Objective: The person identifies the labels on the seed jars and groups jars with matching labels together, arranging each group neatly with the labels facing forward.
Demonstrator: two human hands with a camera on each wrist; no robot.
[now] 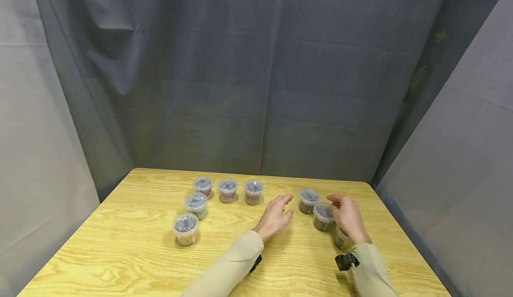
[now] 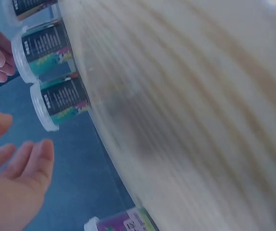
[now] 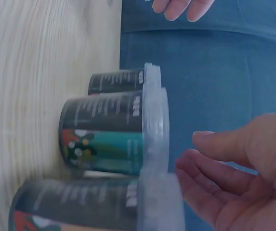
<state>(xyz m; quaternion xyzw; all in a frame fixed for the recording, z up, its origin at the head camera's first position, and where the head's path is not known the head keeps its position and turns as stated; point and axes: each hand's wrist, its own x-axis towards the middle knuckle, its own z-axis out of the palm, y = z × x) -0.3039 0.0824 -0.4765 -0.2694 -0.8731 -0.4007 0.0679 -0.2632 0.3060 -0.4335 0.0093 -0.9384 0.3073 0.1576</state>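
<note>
Three small round tubs with clear lids and dark labels stand in a slanting row at the right of the table: a back tub [image 1: 307, 202], a middle tub [image 1: 322, 219] and a front tub [image 1: 340, 240]. My right hand [image 1: 349, 220] hovers beside the middle and front tubs, partly covering the front one. In the right wrist view its loosely bent fingers [image 3: 200, 187] stay apart from the lid of the middle tub [image 3: 104, 134]. Left of the back tub, my left hand [image 1: 274, 219] hangs over the table, fingers spread and holding nothing.
Several more lidded tubs stand at the left: three along the back, among them a reddish tub [image 1: 253, 194], then a greenish tub [image 1: 196, 206] and a yellowish tub [image 1: 186, 232] nearer the front. A dark curtain [image 1: 256, 87] hangs behind the wooden table [image 1: 120, 243].
</note>
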